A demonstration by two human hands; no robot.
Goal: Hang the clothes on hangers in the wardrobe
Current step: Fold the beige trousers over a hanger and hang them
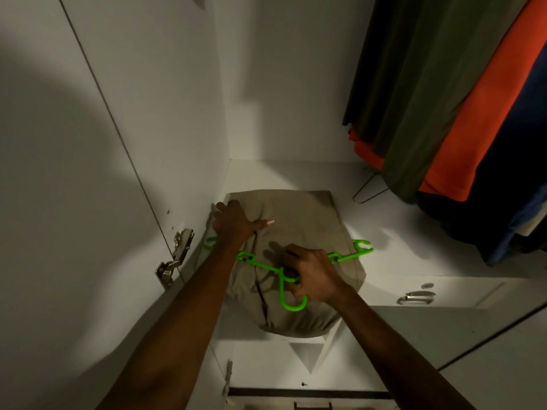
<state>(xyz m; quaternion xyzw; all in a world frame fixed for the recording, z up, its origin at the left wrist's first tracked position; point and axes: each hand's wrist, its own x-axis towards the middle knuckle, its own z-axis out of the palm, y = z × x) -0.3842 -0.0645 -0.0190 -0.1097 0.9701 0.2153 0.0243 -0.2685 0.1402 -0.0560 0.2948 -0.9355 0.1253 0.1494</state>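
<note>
A beige folded garment (299,232) lies on the white wardrobe shelf (399,241), its front end hanging over the shelf's edge. A bright green plastic hanger (260,266) lies across the garment, hook pointing toward me. My right hand (310,275) grips the hanger at its neck, just above the hook. My left hand (236,221) rests on the garment's left side, thumb stretched out flat; whether its fingers hold the cloth's edge is hidden.
Olive, orange and dark blue clothes (444,113) hang at the right, reaching down to the shelf. A thin wire hanger (368,192) lies under them. A door hinge (174,255) sits at the left, and a drawer with a metal handle (416,298) at the right front.
</note>
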